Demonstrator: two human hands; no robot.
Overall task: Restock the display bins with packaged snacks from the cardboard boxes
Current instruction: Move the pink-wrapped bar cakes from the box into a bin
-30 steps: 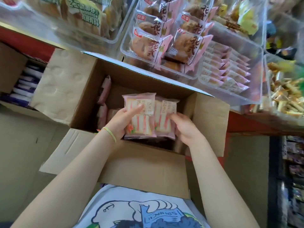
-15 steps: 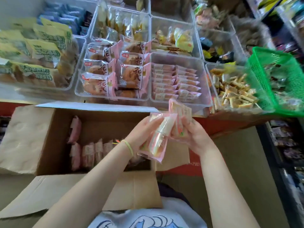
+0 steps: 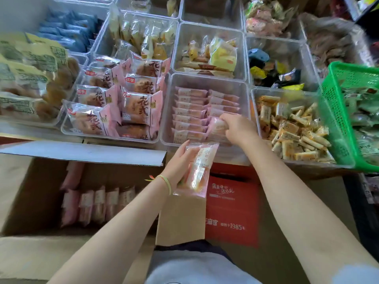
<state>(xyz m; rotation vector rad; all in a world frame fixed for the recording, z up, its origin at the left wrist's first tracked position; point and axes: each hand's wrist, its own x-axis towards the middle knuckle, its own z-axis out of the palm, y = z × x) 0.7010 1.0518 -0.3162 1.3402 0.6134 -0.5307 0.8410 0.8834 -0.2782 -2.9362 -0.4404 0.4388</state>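
Note:
My left hand [image 3: 178, 165] grips a pink striped snack packet [image 3: 198, 171] in front of the shelf edge, just below a clear display bin [image 3: 207, 78]. That bin holds two rows of the same pink packets [image 3: 189, 115]. Inside it, at the near right corner, my right hand [image 3: 235, 128] holds another pink packet [image 3: 217, 128] down onto the right row. An open cardboard box [image 3: 30, 191] stands at the lower left, with several pink packets [image 3: 96, 206] standing along its far wall.
Clear bins surround the pink one: large pink pastry packs [image 3: 123, 105] to the left, wrapped bars [image 3: 293, 132] to the right, yellow cakes [image 3: 215, 56] behind. A green mesh basket [image 3: 338, 111] sits at the far right. A red carton [image 3: 231, 210] stands under the shelf.
Both hands rose from the box with the packets. My right hand moved forward into the bin with its packet, while my left hand stays just below the bin edge with the other.

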